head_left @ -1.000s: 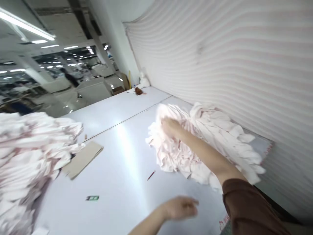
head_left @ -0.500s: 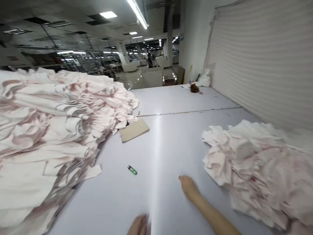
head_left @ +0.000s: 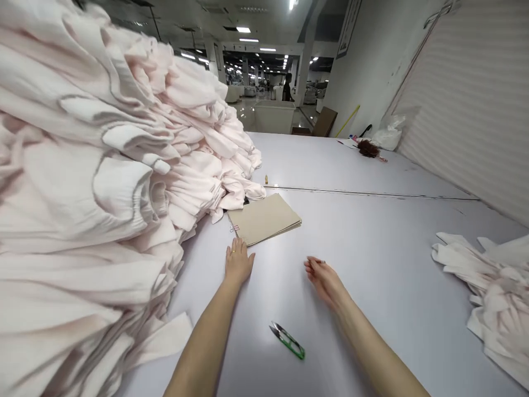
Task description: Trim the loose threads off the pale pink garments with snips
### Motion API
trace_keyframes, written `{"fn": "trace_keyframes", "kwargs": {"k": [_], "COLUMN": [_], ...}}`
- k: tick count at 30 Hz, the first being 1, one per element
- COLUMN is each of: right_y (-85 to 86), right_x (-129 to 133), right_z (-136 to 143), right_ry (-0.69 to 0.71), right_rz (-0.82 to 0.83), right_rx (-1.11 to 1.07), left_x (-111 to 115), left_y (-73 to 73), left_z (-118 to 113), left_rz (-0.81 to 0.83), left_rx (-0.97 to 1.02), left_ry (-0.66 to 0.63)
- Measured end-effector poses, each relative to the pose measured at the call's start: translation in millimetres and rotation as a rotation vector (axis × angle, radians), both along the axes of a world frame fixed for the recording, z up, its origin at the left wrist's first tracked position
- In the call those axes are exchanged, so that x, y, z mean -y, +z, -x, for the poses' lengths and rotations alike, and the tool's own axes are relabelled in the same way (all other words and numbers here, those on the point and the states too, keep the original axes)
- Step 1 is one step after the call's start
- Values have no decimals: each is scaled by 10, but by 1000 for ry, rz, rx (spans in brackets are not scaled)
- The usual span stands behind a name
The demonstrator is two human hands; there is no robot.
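Note:
My left hand [head_left: 239,263] lies with fingers stretched at the near edge of a tan cardboard booklet [head_left: 266,216], whose left corner carries a small clip. Whether the fingertips press on the booklet or just beside it I cannot tell. To its right, my right hand [head_left: 325,280] hovers over the table with curled fingers, thumb and index drawn together. A small dark bit shows at the fingertips, too small to name. Between my forearms lie green-handled thread snips [head_left: 288,340], their blades pointing away to the left.
A tall heap of pale pink garments [head_left: 124,182] fills the left side of the table [head_left: 372,231]. A smaller garment pile [head_left: 502,298] is at the right edge. Farther back are a dark brown tuft [head_left: 367,148], a plastic bag [head_left: 390,132] and a white bin [head_left: 275,116].
The view has swung left and moved closer to the booklet. My left hand has reached forward from the bottom edge to the booklet. My right hand has also moved forward.

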State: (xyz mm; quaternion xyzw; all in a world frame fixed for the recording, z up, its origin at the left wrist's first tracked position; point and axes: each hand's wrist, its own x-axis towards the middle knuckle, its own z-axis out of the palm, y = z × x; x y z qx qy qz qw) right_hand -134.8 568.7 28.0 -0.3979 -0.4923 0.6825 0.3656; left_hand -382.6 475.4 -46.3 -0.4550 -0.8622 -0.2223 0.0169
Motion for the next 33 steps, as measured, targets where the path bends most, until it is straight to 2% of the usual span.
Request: {"fn": "trace_keyframes", "kwargs": {"k": [2,5,7,9,11,14,18,27,30,33], "right_y": [-105,-344,-519,-672,-784,-863,-870,-929,-892,-726], "right_x": [-15,-136,-225,-286,-314,-316,-299,-323,-380,-564], "right_z": [764,1739,2171,2401,2473,2449,2433,2472,2479,2426], "right_ry": [53,103,104,91,86,124,187,223,194,81], "right_rz": [-91,-256,-354,-430,-486,-548,-616,-730,-790,-882], "right_rx": [56,172,248,314,365,417,477,608,682,786], "left_x": [77,168,190,196,200,214,228,207,221,233], "left_y": [-185,-368,-411,-413,-401,-391,-389,-382,-379,-377], "left_z": [229,362,383,394,410,435,446,454,461,447], "left_rz": [-20,-77,-113,-140,-150,-149,-135,-112,-111,-112], "left_rx": [-11,-36,-45,-48,-51,-53,-45,-49,-54,-63], "left_ry": [-61,-97,-102,-111,-122,-133,-133,-147,-147,-140]}}
